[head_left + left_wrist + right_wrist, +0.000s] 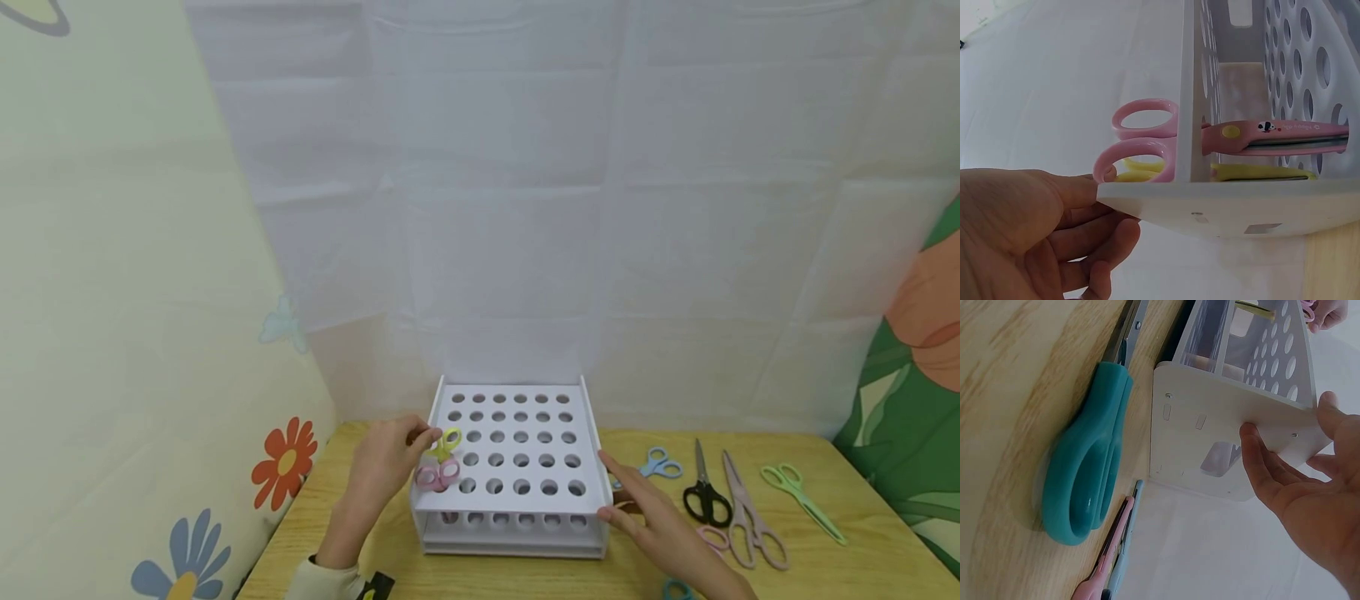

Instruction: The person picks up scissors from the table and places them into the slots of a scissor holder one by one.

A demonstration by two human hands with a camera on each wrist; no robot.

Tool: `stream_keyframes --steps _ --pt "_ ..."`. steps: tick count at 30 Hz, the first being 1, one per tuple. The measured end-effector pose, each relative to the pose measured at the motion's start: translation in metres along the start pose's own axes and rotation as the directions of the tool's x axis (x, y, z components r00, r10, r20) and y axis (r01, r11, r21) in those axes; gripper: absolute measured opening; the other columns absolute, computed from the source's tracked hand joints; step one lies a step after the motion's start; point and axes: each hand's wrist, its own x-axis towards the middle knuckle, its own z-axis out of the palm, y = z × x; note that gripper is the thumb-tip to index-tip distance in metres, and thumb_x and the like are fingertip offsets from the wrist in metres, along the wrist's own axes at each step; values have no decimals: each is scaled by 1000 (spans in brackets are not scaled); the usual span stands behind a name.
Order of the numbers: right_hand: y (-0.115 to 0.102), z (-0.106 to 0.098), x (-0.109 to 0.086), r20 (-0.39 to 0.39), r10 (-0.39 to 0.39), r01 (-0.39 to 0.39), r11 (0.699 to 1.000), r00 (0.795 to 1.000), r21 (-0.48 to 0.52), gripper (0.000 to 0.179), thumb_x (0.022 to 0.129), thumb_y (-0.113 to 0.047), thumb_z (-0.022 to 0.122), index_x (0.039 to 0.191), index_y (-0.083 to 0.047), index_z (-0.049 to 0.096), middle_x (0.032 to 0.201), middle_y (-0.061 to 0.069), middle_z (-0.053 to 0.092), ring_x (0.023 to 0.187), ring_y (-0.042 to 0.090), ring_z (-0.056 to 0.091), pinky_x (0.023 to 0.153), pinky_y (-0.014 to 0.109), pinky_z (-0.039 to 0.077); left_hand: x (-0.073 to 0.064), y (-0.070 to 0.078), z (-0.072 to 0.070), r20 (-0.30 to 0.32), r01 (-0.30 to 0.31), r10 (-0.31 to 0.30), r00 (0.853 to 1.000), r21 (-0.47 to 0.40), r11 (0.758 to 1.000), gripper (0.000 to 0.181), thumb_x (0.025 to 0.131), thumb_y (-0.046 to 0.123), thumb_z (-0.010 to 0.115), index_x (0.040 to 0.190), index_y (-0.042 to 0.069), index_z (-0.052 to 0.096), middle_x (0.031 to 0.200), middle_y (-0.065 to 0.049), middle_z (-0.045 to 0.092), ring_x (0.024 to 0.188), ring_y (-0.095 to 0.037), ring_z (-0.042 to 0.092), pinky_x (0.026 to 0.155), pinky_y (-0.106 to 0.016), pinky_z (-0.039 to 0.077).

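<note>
A white rack [509, 500] with rows of round holes stands on the table. Pink scissors [1229, 137] sit in its front left corner hole, handles up, with the blades showing below the top plate. Just behind them, yellow scissors [441, 450] also hang through a hole. My left hand [386, 458] pinches the yellow handle at the rack's left edge; the pink loops partly hide the fingertips in the left wrist view. On the rack's right side, the fairly straight fingers of my right hand [1310, 487] touch the side panel and its upper edge.
Right of the rack lie blue scissors [660, 463], black-handled scissors [705, 496], large pink scissors [744, 521] and green scissors [806, 502]. Teal scissors [1085, 462] and another pink pair [714, 540] are near my right forearm. A white cloth [510, 208] hangs behind.
</note>
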Motion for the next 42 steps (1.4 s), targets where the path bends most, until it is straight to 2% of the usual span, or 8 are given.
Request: stream_keyframes --steps 7,12,20,23,32,38,42 --pt "0 1 0 1 10 -10 1000 1000 -11 71 99 -30 67 160 -16 34 142 13 52 101 13 66 88 38 54 0 1 1 0 20 -20 1000 -1 1000 16 94 32 76 85 18 76 72 12 63 66 -10 55 58 -33 45" --pt "-1 0 0 9 40 -40 999 999 -12 71 99 -33 67 160 -19 34 144 13 51 102 15 66 89 42 54 1 1 1 12 33 -33 999 9 999 16 95 33 75 88 18 76 77 11 67 72 -11 61 61 -34 49" --pt "-3 -1 0 4 44 -44 999 999 -23 72 98 -34 67 160 -19 35 144 14 51 102 15 66 89 48 53 1 0 2 46 16 -20 999 90 996 16 91 32 78 86 17 77 82 6 62 72 -12 56 59 -32 46" --pt "-3 0 0 9 45 -45 999 999 -23 71 98 -34 67 160 -19 35 143 14 52 102 16 66 89 48 53 1 -1 3 53 22 -27 998 87 996 15 91 31 78 86 17 77 82 6 61 73 -13 57 59 -33 46" --pt "-3 2 -1 15 47 -47 999 999 -24 72 98 -35 67 160 -18 35 144 15 51 102 17 66 89 47 53 -2 -5 0 60 40 -40 997 4 999 15 94 33 75 91 19 75 86 8 65 78 -12 59 63 -34 49" --pt "-3 2 -4 -5 28 -29 998 1000 -56 72 98 -33 68 160 -19 35 147 16 50 100 13 66 87 47 54 -2 -12 4 45 68 -64 997 -91 994 19 99 34 69 102 16 74 92 6 67 82 -14 61 72 -37 52" --pt "-2 0 -4 -22 -7 5 996 1000 -89 71 98 -30 67 160 -17 35 147 18 50 99 11 66 86 48 54 4 -20 11 5 73 -73 997 -195 978 23 101 32 67 110 12 73 98 1 69 86 -17 64 76 -40 53"
